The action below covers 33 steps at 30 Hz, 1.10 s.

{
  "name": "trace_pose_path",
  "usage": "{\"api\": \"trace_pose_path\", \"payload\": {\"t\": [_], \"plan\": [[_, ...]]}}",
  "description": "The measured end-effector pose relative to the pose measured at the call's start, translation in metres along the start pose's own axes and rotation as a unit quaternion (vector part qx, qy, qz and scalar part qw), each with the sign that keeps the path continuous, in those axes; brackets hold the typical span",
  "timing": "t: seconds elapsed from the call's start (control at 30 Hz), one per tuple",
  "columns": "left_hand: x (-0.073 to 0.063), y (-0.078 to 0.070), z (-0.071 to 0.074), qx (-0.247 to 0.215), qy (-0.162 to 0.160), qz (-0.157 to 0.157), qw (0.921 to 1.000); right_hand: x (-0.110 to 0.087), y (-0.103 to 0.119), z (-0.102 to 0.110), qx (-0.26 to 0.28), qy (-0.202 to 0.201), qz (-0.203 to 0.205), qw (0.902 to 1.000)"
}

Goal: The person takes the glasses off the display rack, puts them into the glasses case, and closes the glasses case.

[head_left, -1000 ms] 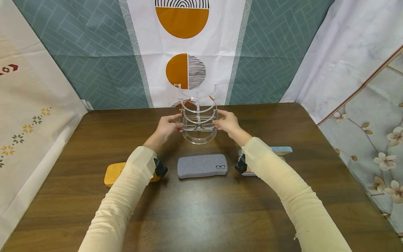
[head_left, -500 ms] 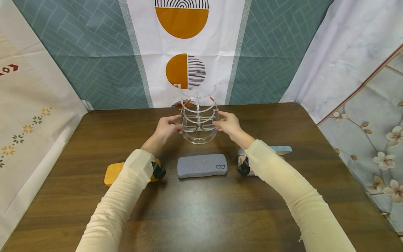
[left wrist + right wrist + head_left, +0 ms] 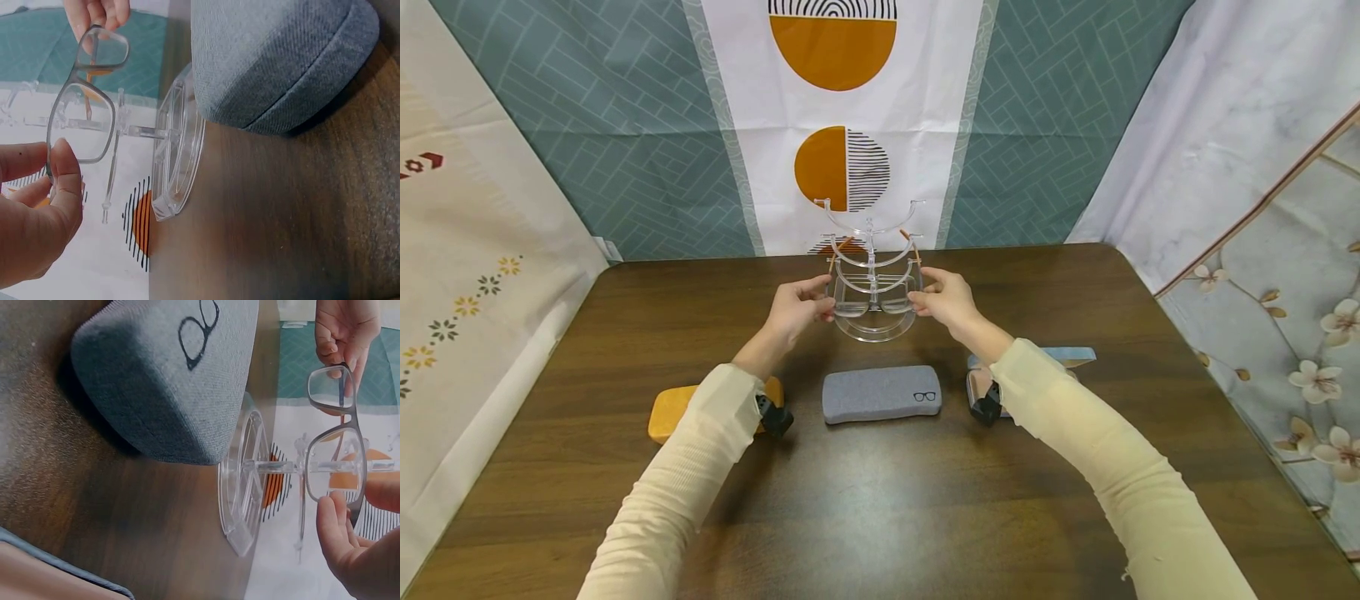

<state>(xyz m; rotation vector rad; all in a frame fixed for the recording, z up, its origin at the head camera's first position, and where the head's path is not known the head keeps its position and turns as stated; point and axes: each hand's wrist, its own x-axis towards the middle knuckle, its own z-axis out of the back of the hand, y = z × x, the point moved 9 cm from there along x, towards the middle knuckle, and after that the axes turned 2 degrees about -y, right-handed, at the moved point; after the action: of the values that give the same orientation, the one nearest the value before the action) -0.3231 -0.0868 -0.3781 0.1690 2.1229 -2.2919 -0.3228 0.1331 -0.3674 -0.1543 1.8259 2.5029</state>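
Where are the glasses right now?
Near the centre of the head view, the glasses are held between the left hand and right hand, just in front of the clear stand and beyond the grey case.

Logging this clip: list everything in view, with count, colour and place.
table: 1, brown, under the cases
stand: 1, clear, far middle of table
glasses: 1, grey with orange temples, at the stand
grey case: 1, nearer than stand
yellow case: 1, table left
blue case: 1, open, table right
backdrop: 1, teal-white-orange, behind table
side drapes: 2, cream left, white right
wrist cameras: 2, black, at wrists
sleeves: 2, cream, lower left and right
left hand: 1, at glasses' left end
right hand: 1, at glasses' right end
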Motion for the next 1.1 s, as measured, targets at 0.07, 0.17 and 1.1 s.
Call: {"api": "trace_pose_path", "payload": {"t": [0.07,0.17,1.1], "plan": [[-0.001,0.000,0.000,0.000,0.004,-0.002,1.0000,-0.002,0.000,0.000,-0.001,0.002,0.000,1.0000],[-0.004,-0.001,-0.001,-0.001,0.007,-0.006,1.0000,-0.005,0.000,0.001,-0.006,0.005,0.001,1.0000],[-0.035,-0.010,-0.006,-0.031,0.024,-0.040,0.9984,-0.033,0.003,0.007,-0.045,0.023,0.020,0.9985]]}}
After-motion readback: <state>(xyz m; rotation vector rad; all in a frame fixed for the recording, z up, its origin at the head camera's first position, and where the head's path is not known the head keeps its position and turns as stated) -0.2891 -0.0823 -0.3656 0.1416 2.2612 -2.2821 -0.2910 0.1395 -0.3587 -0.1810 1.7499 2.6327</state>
